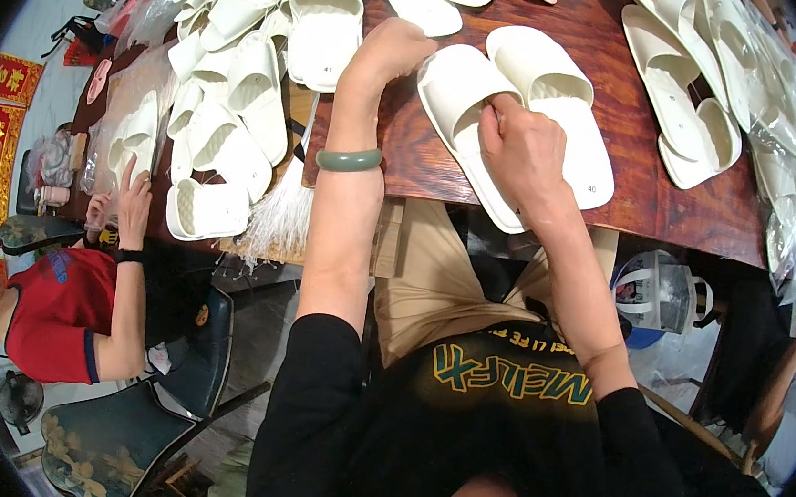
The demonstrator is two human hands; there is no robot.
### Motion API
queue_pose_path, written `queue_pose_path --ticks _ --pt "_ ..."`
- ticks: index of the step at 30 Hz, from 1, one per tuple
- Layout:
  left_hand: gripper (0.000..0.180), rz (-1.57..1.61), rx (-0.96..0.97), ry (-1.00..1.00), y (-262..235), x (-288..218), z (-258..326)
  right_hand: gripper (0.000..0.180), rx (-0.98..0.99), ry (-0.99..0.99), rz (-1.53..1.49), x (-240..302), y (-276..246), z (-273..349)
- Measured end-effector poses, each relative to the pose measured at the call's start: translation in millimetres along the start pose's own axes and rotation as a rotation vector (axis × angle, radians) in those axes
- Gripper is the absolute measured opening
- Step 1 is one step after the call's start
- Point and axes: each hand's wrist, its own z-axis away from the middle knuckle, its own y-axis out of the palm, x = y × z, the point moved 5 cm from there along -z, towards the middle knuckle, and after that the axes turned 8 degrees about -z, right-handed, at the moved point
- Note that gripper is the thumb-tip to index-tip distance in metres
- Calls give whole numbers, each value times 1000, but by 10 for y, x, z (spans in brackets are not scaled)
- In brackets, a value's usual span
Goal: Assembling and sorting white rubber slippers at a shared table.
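Note:
Two cream slide slippers lie side by side on the dark wooden table [629, 41]. My right hand [522, 150] pinches the strap edge of the left slipper [460, 101]. The right slipper [565, 102] lies close beside it, touching my hand. My left hand [393, 47], with a green bangle [349, 159] on the wrist, rests fingers down on the table at the toe end of the left slipper, next to another cream slipper [324, 26].
A heap of cream slippers [231, 89] covers the table's left side, more lie at the right [689, 114] with clear plastic bags [791, 143]. A person in a red shirt [56, 311] sits at the left, hands near the heap. A clear jug [657, 291] sits below the table edge.

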Motion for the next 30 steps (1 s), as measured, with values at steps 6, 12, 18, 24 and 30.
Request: queue_pose_path --ticks 6,12,18,24,30 --pt "27 -150 -154 111 23 11 -81 11 134 -76 -153 96 -366 145" --pt "31 -190 -223 198 -12 -47 -62 14 122 -62 63 55 -750 397" --pt "24 48 -129 212 32 -127 -47 27 38 -38 272 63 -855 464" --pt "20 317 -60 326 163 -647 41 31 41 -361 289 244 -753 489" --pt "25 303 85 245 495 -868 -296 33 109 -369 271 254 -584 609"
